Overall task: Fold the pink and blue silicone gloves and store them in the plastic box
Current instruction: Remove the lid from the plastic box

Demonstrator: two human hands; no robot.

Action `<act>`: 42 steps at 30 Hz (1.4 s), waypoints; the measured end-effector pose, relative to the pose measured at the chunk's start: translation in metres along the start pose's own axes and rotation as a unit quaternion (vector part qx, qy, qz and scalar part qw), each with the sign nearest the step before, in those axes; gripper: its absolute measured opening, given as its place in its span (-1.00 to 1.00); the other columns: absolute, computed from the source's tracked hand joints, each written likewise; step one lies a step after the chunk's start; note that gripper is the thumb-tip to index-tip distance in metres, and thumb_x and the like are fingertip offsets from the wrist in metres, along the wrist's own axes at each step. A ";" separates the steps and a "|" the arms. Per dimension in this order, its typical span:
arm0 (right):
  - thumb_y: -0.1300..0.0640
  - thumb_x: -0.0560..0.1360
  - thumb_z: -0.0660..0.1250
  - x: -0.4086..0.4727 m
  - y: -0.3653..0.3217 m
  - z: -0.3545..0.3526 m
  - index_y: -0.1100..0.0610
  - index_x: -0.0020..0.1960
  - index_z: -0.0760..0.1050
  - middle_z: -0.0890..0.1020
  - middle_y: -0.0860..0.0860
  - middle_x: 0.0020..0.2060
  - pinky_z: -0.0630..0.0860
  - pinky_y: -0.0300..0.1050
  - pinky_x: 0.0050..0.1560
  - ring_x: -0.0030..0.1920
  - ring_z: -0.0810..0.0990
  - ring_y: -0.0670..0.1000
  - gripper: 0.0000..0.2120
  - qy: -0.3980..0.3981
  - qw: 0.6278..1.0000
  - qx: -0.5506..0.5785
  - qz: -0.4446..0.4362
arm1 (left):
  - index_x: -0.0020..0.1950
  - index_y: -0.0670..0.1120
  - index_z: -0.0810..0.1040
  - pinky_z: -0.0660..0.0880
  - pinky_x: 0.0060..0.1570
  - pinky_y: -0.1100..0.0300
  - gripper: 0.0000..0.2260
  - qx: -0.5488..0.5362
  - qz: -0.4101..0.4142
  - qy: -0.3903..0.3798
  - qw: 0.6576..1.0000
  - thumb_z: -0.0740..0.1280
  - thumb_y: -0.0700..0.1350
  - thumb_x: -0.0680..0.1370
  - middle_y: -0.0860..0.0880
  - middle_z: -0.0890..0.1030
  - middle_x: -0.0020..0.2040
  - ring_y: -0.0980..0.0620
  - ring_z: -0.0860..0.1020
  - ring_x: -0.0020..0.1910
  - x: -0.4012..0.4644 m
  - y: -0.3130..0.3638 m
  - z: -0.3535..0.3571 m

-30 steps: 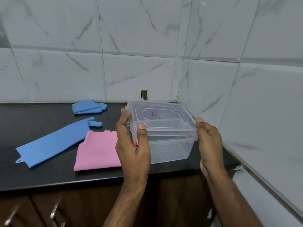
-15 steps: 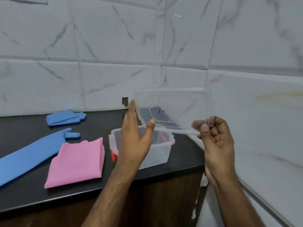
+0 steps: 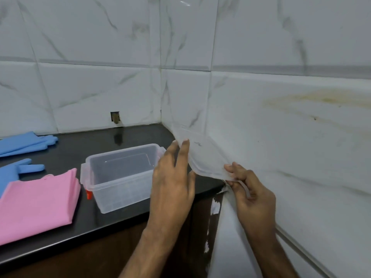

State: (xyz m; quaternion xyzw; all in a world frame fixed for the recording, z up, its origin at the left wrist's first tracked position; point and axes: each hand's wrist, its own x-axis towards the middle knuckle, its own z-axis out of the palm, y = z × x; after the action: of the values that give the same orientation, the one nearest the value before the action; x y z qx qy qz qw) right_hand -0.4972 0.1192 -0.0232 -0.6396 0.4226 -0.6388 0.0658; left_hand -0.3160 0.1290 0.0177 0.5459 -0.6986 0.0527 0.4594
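While hands [image 3: 172, 177] hold lid [image 3: 202, 155], gloves [image 3: 38, 201] beside box [image 3: 120, 173]

The left edge cuts off the pink glove [image 3: 38, 205] and both blue gloves [image 3: 26, 142]; the clear lid [image 3: 204, 157] is nearly invisible against the tile.

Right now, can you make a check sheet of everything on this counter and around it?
Surface: black counter, glossy, above wooden cabinets.
Job's things: clear box open and empty near the front edge; folded pink glove left of it; one blue glove lying flat, partly out of frame; another blue glove folded by the wall.
Lid: off the box, held in the air by the right wall.
Clutter: nothing seen.
Hands: left hand on the lid's left edge; right hand pinching its lower corner.
Cables: nothing seen.
Surroundings: white marble tiles, a small hole in the back wall, yellowish stain on the right wall.
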 end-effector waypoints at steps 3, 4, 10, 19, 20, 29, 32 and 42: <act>0.47 0.51 0.41 -0.010 0.006 -0.005 -0.13 0.11 0.56 0.70 -0.18 0.18 0.43 -0.30 0.38 0.35 0.56 -0.18 -0.51 -0.045 0.995 -0.081 -0.040 | 0.32 -0.08 0.62 0.52 0.27 -0.15 -0.56 0.097 0.023 -0.006 0.995 0.54 -0.23 0.46 -0.23 0.48 0.44 -0.22 0.49 0.40 -0.016 -0.002 0.002; 0.46 0.50 0.42 -0.014 0.007 -0.006 -0.11 0.13 0.56 0.70 -0.14 0.18 0.44 -0.26 0.38 0.33 0.57 -0.16 -0.51 -0.058 0.991 -0.113 -0.049 | 0.24 -0.08 0.66 0.54 0.22 -0.13 -0.60 0.118 0.034 -0.013 0.992 0.58 -0.23 0.42 -0.21 0.55 0.38 -0.21 0.54 0.36 -0.022 -0.002 0.003; 0.43 0.47 0.46 -0.028 0.010 -0.018 0.12 0.22 0.66 0.70 -0.04 0.19 0.41 -0.30 0.34 0.24 0.60 -0.08 -0.61 -0.080 0.971 -0.222 -0.044 | 0.22 -0.07 0.70 0.56 0.21 -0.05 -0.58 0.170 0.089 -0.040 0.981 0.60 -0.20 0.38 -0.11 0.68 0.25 -0.20 0.58 0.33 -0.047 0.008 0.012; 0.31 0.55 0.34 -0.035 -0.019 -0.038 0.24 -0.05 0.70 0.69 -0.10 0.09 0.41 -0.32 0.31 0.14 0.62 0.00 -0.85 0.008 0.963 -0.230 -0.141 | 0.09 -0.08 0.75 0.57 0.08 -0.03 -0.79 0.119 0.138 0.086 0.980 0.32 -0.14 0.61 -0.05 0.73 0.15 -0.22 0.65 0.19 -0.056 0.011 0.003; 0.29 0.57 0.33 -0.035 -0.024 -0.042 0.25 -0.09 0.69 0.70 -0.09 0.07 0.44 -0.29 0.28 0.12 0.63 0.03 -0.84 0.016 0.960 -0.231 -0.155 | 0.07 -0.07 0.76 0.56 0.09 -0.02 -0.81 0.113 0.143 0.106 0.977 0.34 -0.14 0.62 -0.03 0.74 0.14 -0.19 0.66 0.16 -0.059 0.011 0.001; 0.30 0.57 0.33 -0.051 -0.034 -0.054 0.24 -0.11 0.67 0.73 -0.03 0.01 0.50 -0.18 0.24 0.10 0.67 0.09 -0.84 -0.018 0.960 -0.241 -0.140 | 0.04 -0.06 0.75 0.54 0.13 0.01 -0.83 0.109 0.153 0.095 0.977 0.34 -0.18 0.62 0.00 0.74 0.08 -0.07 0.69 0.13 -0.089 0.014 0.003; 0.33 0.55 0.32 -0.055 -0.023 -0.051 0.21 -0.05 0.67 0.71 -0.03 0.05 0.44 -0.25 0.29 0.17 0.64 0.04 -0.85 -0.047 0.961 -0.243 -0.124 | 0.06 -0.06 0.74 0.55 0.17 -0.02 -0.80 0.114 0.143 0.055 0.982 0.31 -0.17 0.62 -0.01 0.74 0.10 -0.06 0.69 0.15 -0.093 0.010 0.010; 0.45 0.40 0.37 -0.049 0.011 -0.028 0.22 0.12 0.71 0.74 0.07 0.09 0.37 -0.25 0.31 0.13 0.67 0.10 -0.65 -0.154 0.932 -0.312 -0.099 | 0.20 -0.08 0.69 0.48 0.36 -0.04 -0.71 0.155 0.056 -0.093 0.982 0.53 -0.21 0.47 -0.07 0.70 0.22 -0.10 0.62 0.30 -0.083 -0.007 0.032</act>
State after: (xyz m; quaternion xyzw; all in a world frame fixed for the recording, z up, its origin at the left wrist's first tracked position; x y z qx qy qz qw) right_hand -0.5187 0.1551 -0.0623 -0.7571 0.5198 -0.3714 -0.1368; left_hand -0.3303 0.1673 -0.0615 0.5730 -0.7513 0.1346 0.2985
